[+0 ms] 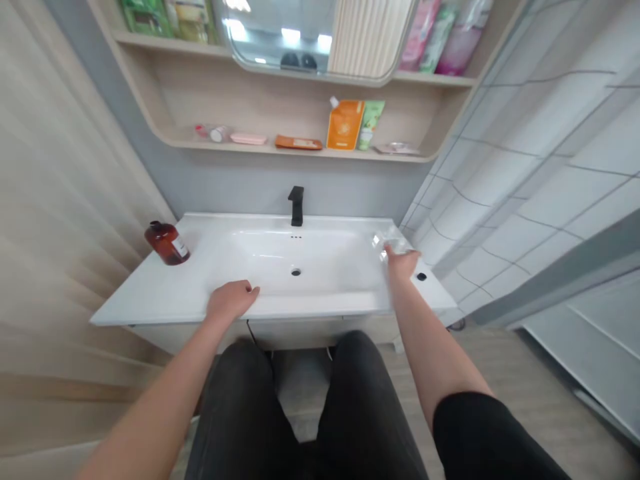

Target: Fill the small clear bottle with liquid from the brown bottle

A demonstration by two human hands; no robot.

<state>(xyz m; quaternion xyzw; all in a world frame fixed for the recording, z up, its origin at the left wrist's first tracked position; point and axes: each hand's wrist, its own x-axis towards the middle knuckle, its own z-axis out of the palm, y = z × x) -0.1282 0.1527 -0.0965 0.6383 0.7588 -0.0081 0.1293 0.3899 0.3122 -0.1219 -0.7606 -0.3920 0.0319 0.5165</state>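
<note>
My left hand (231, 300) rests on the front rim of the white washbasin (320, 308), fingers curled over the edge and holding nothing. My right hand (401, 262) is at the basin's right side, its fingers against a clear cup (393, 243). The cup is blurred, and it seems to be held in those fingers. An amber bottle with a white label (167, 243) lies tilted on the basin's left deck, well away from both hands. Between my hands stand a black tap (296, 205) and a round drain (296, 272).
Above the basin, a wooden shelf (295, 152) holds an orange pouch (345, 125), a green tube (371, 125) and small toiletries. A mirror cabinet (275, 33) hangs higher. Grey tiles (525, 200) line the right, a beige curtain (60, 200) hangs left, and my dark-trousered legs (310, 407) show below.
</note>
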